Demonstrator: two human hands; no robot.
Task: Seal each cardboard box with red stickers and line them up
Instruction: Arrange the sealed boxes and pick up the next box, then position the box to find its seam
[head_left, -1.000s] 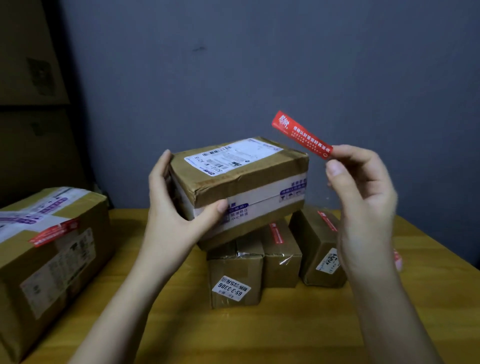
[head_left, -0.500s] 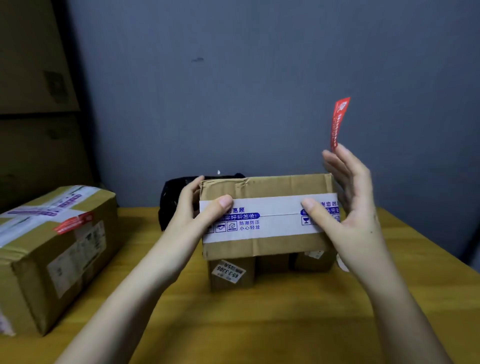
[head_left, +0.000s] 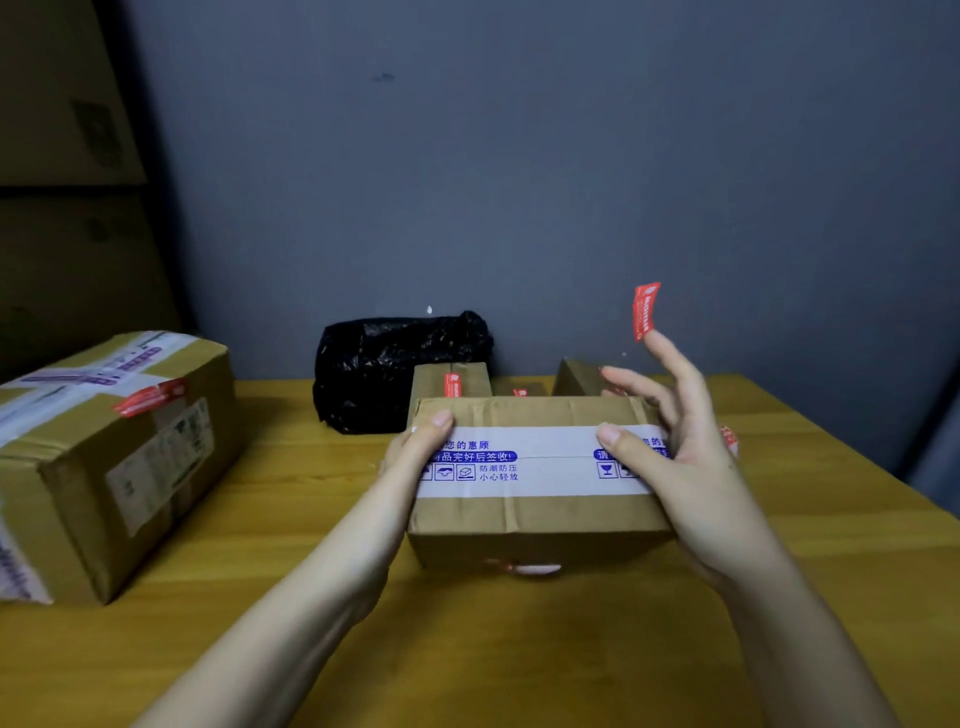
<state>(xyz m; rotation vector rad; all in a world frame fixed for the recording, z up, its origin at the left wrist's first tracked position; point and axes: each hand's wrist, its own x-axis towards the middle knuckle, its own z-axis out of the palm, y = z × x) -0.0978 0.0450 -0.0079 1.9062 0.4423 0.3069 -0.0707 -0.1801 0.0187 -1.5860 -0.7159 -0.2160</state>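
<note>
The wooden table (head_left: 519, 649) holds everything. On its left side sits the big box (head_left: 104, 457), already wearing a red sticker. At the back is a black bag (head_left: 384, 369), tied shut, so I cannot tell what is in it. Beside it stand small boxes (head_left: 451, 382) with red stickers on them too.

A second ago the middle box (head_left: 530, 488) was up in the air. Now it has come down to the table with its white tape facing up, ready for sealing. The left hand (head_left: 415, 452) grips one end, thumb on top. The right hand (head_left: 675, 447) holds the other end with thumb and spread fingers. The red sticker (head_left: 644, 310) stands on one raised fingertip, stuck there I think, not yet on the box.
</note>
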